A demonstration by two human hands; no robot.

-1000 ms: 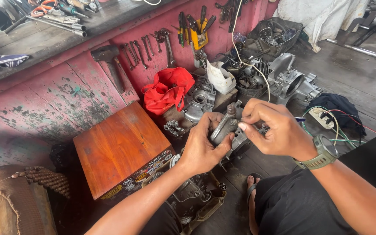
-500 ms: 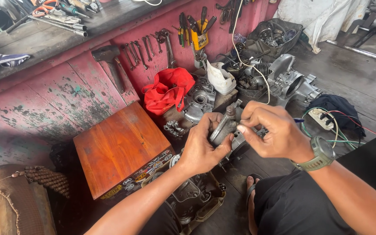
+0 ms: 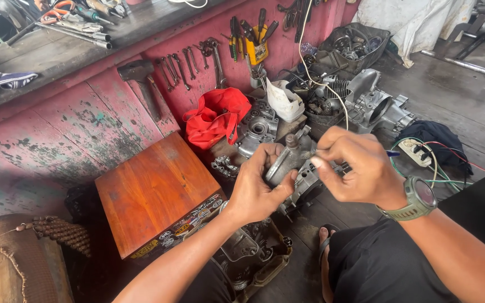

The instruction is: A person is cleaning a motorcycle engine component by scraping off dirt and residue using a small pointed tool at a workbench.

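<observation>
My left hand (image 3: 260, 188) grips a grey metal engine part (image 3: 291, 157), about the size of a carburettor, held up over the floor. My right hand (image 3: 356, 168), with a green watch on the wrist, is closed just to the right of that part, pinching a thin tool whose blue tip (image 3: 393, 153) sticks out past the knuckles. What the tool's working end touches is hidden by my fingers. A metal engine case (image 3: 248, 255) lies on the floor under my left forearm.
An orange wooden box (image 3: 155, 193) stands left of my hands. A red bag (image 3: 215, 115), engine casings (image 3: 374, 104) and a white container (image 3: 283, 101) sit by the pink wall, where spanners (image 3: 189, 62) and pliers (image 3: 251, 36) hang. A power strip (image 3: 413, 150) lies right.
My right hand has shifted slightly right and away from the metal part; the left hand keeps its hold, tilting the part a little.
</observation>
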